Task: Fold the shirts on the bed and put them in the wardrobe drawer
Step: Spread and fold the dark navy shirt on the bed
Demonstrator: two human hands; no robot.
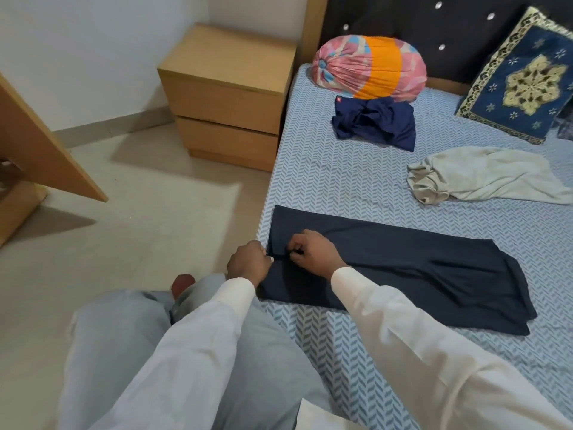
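Navy shirt, folded into a long flat band, lies on the bed near its left edge and runs roughly from 9 to 4 o'clock. The cloth is smooth and matt, and the right end is loosely pleated.

Labels: the only one is a small red tag on a second navy shirt. Its marking is too small to read.

Left hand: fingers curled, pinching the band's left edge at the mattress side. Right hand: just beside it, on top of the cloth, with curled fingers pinching a small fold. Both hands grasp the same end of the shirt. Both sleeves are white and the trousers are grey.

Other shirts:
- The second navy shirt is crumpled in a heap at 12 o'clock from the band, touching a bolster.
- A cream shirt is rumpled and soft, at 2 o'clock and well apart from the band.

Bedding: the sheet is pale blue with a herringbone print. The bolster is round-ended, in gathered pink and orange fabric. A square blue cushion with a gold woven pattern leans at 1 o'clock against a dark padded headboard with shiny studs.

A bedside cabinet stands at 11 o'clock against the bed. It is boxy, in light wood laminate, with two flat fronts. The floor is pale tile.
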